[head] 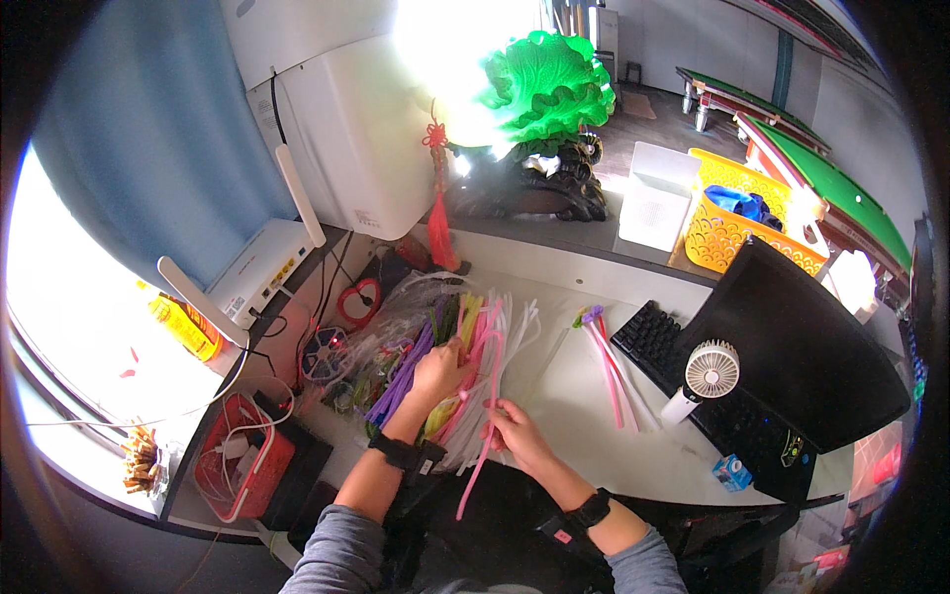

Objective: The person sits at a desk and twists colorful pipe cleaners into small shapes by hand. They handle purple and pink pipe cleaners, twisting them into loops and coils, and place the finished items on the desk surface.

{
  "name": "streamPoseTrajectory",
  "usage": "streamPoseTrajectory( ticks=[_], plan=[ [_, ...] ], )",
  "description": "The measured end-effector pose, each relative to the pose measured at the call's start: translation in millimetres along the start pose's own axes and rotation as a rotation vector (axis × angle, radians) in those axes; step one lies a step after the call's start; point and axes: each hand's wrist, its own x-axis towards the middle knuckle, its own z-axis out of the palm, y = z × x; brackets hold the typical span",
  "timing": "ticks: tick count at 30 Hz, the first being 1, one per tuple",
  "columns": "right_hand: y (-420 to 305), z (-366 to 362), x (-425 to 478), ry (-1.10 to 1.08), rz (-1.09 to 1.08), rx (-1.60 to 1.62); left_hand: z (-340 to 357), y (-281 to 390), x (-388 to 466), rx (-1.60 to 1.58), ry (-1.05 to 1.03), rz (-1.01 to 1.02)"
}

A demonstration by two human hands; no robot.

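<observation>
My right hand (pixel 516 436) grips a pink pipe cleaner (pixel 479 475), whose lower end hangs past the desk's front edge. My left hand (pixel 439 371) rests on the pile of pipe cleaners, its fingers among pink stems; whether it grips one is unclear. Purple pipe cleaners (pixel 401 386) lie left of that hand, with dark green and yellow ones near them. White pipe cleaners (pixel 512 349) spread to the right of the pink ones. Apart from the pile, a small bunch of pink, red and white stems (pixel 610 371) with purple and green tops lies near the keyboard.
A black keyboard (pixel 644 333), a monitor (pixel 787 349), a handheld fan (pixel 711 370) and a small blue carton (pixel 732 473) stand or lie at right. Clear plastic bags (pixel 371 327) lie behind the pile. A red basket (pixel 245 453) holds cables at left. A raised ledge (pixel 519 241) runs behind.
</observation>
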Motion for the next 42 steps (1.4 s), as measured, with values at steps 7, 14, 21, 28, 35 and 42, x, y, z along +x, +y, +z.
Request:
streamPoseTrajectory(
  ticks=[7,14,21,28,35,42],
  plan=[
    [3,5,4,-0.042,0.039,-0.07,24,-10,16,-0.003,0.148,0.121],
    [-1,6,5,-0.128,0.08,-0.109,-9,-13,31,-0.9,0.04,-0.298],
    [-4,2,6,-0.167,0.085,-0.109,-31,-13,36,-1.024,0.18,-0.253],
    [-4,3,4,-0.167,0.075,-0.103,-2,-26,40,-0.491,0.063,-0.07],
    [-5,6,6,-0.121,0.095,-0.184,36,-21,51,-0.291,0.101,0.086],
    [0,4,9,-0.148,0.069,-0.199,14,-4,54,-0.242,0.18,0.072]
  ],
)
